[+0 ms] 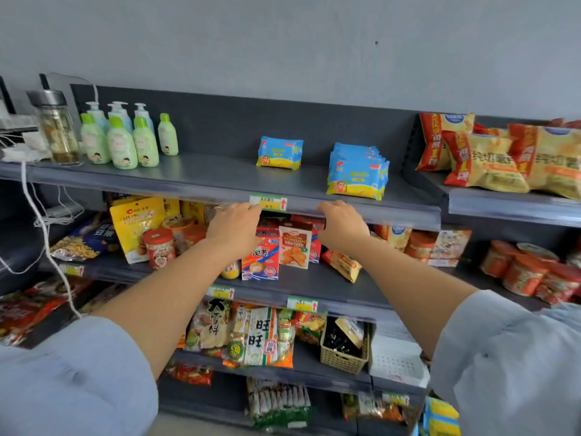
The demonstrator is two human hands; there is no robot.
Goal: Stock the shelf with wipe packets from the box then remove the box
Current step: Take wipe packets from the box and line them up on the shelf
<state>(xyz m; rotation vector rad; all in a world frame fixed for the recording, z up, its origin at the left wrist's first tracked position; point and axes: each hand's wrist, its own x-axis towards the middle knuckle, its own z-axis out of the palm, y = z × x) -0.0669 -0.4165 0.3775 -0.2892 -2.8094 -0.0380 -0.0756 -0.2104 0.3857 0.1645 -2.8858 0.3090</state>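
Observation:
On the grey top shelf (220,174) a single blue and yellow wipe packet (279,152) stands upright near the middle. To its right several more wipe packets (356,171) stand in a row, front to back. Both arms reach forward under the front lip of that shelf. My left hand (234,226) sits just left of the price tag (268,202), fingers bent, nothing visible in it. My right hand (341,225) sits to the right of the tag, fingers bent likewise, holding nothing that shows. No box is in view.
Green lotion bottles (122,140) and a glass flask (58,127) stand at the top shelf's left end. Yellow snack bags (490,158) fill the neighbouring shelf on the right. Lower shelves hold snack boxes (294,247), jars and a beige basket (344,357). White cables (47,234) hang at left.

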